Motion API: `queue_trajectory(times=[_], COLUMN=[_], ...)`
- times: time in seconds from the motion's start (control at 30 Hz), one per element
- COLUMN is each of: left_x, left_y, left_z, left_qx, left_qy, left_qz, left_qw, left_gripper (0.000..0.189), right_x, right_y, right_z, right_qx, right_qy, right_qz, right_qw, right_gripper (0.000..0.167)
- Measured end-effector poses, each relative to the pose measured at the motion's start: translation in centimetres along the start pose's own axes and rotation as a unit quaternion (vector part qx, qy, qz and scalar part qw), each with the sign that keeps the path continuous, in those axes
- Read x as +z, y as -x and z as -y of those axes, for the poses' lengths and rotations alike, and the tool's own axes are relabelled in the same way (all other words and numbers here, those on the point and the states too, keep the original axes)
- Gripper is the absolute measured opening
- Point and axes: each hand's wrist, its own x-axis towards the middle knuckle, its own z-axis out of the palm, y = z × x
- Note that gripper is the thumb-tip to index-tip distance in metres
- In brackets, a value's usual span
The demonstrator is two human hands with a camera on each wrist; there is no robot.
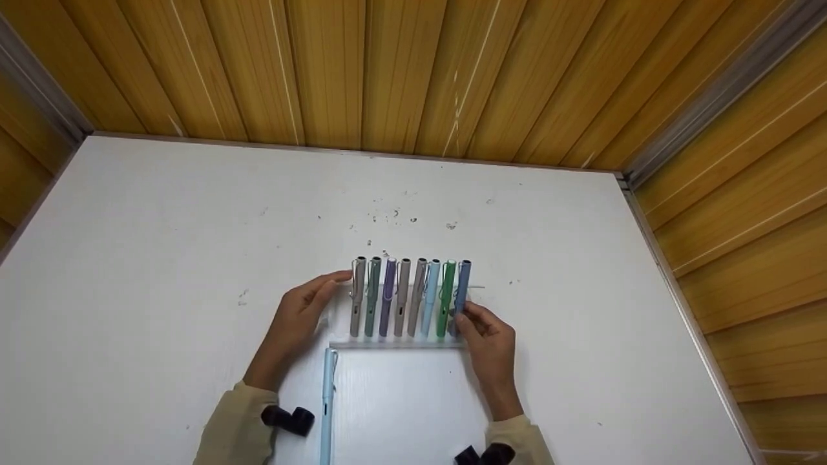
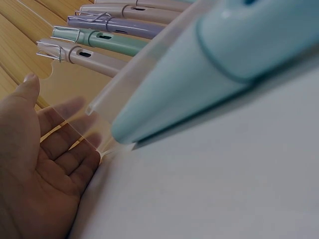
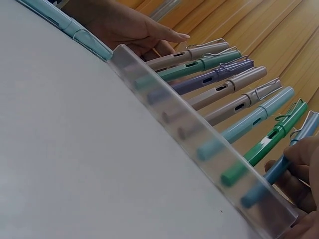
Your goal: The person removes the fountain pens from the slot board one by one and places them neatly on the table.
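A clear plastic pen stand (image 3: 197, 144) holds several pens in a slanted row behind its frosted front lip. My right hand (image 1: 492, 339) is at the row's right end and pinches the blue pen (image 3: 269, 174) between thumb and fingers. The green pen (image 3: 264, 149) leans beside it. At the other end, my left hand (image 1: 302, 316) reaches to the stand's side next to the grey-beige pen (image 1: 358, 297). Its fingers (image 2: 62, 144) are extended behind the clear panel, with the thumb apart. A loose light-blue pen (image 1: 327, 407) lies in front of the stand's left corner.
The white table (image 1: 161, 258) has dark scuff marks behind the stand. Wood-patterned walls (image 1: 400, 77) rise at the back and right. Black wrist devices (image 1: 288, 420) sit at both sleeves.
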Motion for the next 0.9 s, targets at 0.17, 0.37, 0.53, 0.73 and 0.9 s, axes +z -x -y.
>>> queue_trajectory(times=[0.17, 0.37, 0.53, 0.73, 0.9], left_x=[0.07, 0.12, 0.08, 0.06, 0.07], left_y=[-0.02, -0.03, -0.02, -0.02, 0.00], left_z=[0.01, 0.15, 0.07, 0.05, 0.12], left_qx=[-0.002, -0.003, -0.004, -0.006, -0.003], left_qy=[-0.001, 0.001, -0.001, 0.000, -0.003], left_qz=[-0.002, -0.003, -0.004, -0.004, -0.005], left_qw=[1.0000, 1.0000, 1.0000, 1.0000, 1.0000], left_gripper=[0.034, 0.033, 0.034, 0.034, 0.033], right_x=[-0.04, -0.15, -0.25, -0.37, -0.75], right_y=[0.11, 0.17, 0.14, 0.12, 0.13], right_z=[0.05, 0.03, 0.02, 0.10, 0.07], right_qx=[-0.016, -0.014, -0.012, -0.011, -0.015], right_qy=[-0.014, -0.012, -0.013, -0.025, -0.027], right_qz=[0.003, -0.014, -0.031, -0.040, -0.049], right_qw=[0.9998, 0.9997, 0.9994, 0.9988, 0.9983], right_gripper=[0.024, 0.024, 0.025, 0.025, 0.024])
